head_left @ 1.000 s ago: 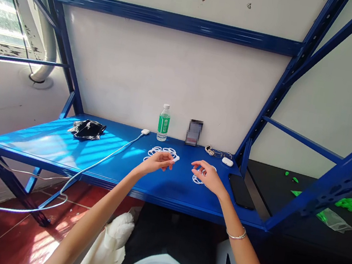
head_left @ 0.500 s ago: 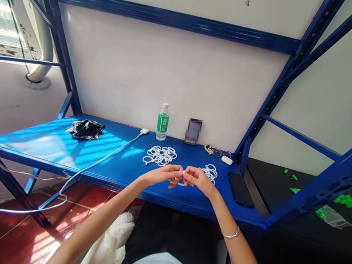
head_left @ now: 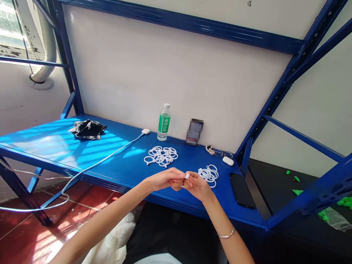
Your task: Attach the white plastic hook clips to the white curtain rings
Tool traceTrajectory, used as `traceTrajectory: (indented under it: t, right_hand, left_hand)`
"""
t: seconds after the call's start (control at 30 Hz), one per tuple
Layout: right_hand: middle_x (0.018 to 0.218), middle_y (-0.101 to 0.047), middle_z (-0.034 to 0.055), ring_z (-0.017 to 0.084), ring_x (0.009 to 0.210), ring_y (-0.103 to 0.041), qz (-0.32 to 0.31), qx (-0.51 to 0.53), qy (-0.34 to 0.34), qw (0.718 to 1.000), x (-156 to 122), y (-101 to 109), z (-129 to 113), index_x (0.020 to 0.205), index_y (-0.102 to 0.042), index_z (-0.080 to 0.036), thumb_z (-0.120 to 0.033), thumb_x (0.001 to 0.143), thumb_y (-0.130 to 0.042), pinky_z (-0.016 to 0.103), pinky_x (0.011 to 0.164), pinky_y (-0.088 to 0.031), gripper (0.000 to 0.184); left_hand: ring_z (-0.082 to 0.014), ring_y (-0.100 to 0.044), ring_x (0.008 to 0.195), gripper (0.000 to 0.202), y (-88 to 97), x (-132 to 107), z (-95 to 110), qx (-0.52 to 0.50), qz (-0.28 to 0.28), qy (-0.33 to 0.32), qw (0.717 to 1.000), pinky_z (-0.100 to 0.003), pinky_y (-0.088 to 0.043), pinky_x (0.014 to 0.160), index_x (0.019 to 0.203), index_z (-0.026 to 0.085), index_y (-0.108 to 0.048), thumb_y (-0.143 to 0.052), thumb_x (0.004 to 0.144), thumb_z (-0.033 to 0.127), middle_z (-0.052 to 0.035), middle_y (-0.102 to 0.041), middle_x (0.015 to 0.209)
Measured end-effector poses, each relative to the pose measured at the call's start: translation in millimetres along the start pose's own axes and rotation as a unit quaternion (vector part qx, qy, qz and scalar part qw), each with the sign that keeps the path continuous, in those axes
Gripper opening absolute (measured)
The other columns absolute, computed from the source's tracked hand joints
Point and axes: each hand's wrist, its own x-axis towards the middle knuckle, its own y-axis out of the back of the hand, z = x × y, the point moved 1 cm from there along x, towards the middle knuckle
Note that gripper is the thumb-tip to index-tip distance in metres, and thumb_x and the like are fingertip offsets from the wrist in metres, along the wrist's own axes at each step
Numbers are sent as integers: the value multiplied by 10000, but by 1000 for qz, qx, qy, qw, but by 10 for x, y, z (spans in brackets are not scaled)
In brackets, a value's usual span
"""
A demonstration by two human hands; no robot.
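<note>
My left hand (head_left: 168,179) and my right hand (head_left: 197,185) meet over the front of the blue shelf (head_left: 59,144), fingertips pinched together on a small white ring (head_left: 186,176). Most of that ring is hidden by the fingers. A pile of several white rings (head_left: 161,155) lies behind my left hand. A smaller pile of white rings (head_left: 208,174) lies just behind my right hand. A bracelet is on my right wrist.
At the back of the shelf stand a green-labelled water bottle (head_left: 164,122) and a small upright card (head_left: 194,132). A white earbud case (head_left: 228,161), a black phone (head_left: 242,190), a crumpled black bag (head_left: 88,128) and a white charger cable (head_left: 104,158) also lie there. Blue rack posts frame the shelf.
My hands left the two ring piles and came together toward me. They now pinch one white ring between them, slightly nearer the shelf's front edge than half a second ago.
</note>
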Motion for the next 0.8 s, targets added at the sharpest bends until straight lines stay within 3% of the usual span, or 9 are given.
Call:
traceTrajectory:
  t: [0.2, 0.4, 0.47, 0.57, 0.67, 0.8]
  right_hand:
    - [477, -319, -60, 82, 469, -239, -10, 26, 9, 1000, 16, 13, 39, 594, -444, -178, -462, 739, -713, 259, 500, -187, 417]
    - [527, -306, -49, 103, 524, -300, -8, 21, 26, 999, 12, -30, -40, 568, -360, -186, -539, 798, -637, 256, 566, -324, 504]
    - [558, -322, -49, 101, 537, -319, 20, -14, 16, 1000, 6, -15, -103, 602, -391, -188, -530, 817, -623, 255, 578, -338, 466]
    - [628, -414, -29, 100, 572, -363, 98, -137, 8, 986, -29, 82, -240, 671, -487, -175, -503, 823, -627, 247, 565, -314, 387]
    - [640, -458, -14, 111, 578, -388, 206, -343, 22, 916, -115, 274, -405, 695, -540, -174, -532, 837, -583, 250, 552, -299, 388]
    - [673, -524, 25, 133, 575, -412, 296, -601, 13, 742, -263, 567, -549, 654, -517, -185, -564, 871, -482, 265, 532, -284, 437]
  left_hand:
    - [-35, -172, 431, 527, 16, 6, -21, 4, 6, 7, 1000, -236, -149, 473, 489, 170, -308, -616, 805, 457, 85, -232, 451]
    - [-50, -238, 428, 520, 21, 10, 25, -5, 14, -18, 1000, -229, -235, 469, 495, 173, -304, -561, 832, 474, 69, -278, 448]
    - [-79, -375, 480, 421, 36, -10, 104, 39, 14, -16, 999, -229, -308, 495, 583, 151, -440, -535, 855, 458, 32, -407, 519]
    - [-169, -571, 773, 308, 161, -86, 261, 196, 50, -12, 979, -263, -437, 626, 935, 149, -589, -487, 882, 434, -74, -602, 868]
    - [-213, -569, 960, 336, 466, -234, 380, 419, 148, 5, 896, -302, -470, 737, 1147, 190, -559, -436, 901, 383, -108, -570, 1154]
    - [-283, -524, 1061, 264, 981, -477, 387, 658, 252, 127, 698, -366, -433, 855, 1044, 155, -630, -462, 852, 220, -136, -602, 1097]
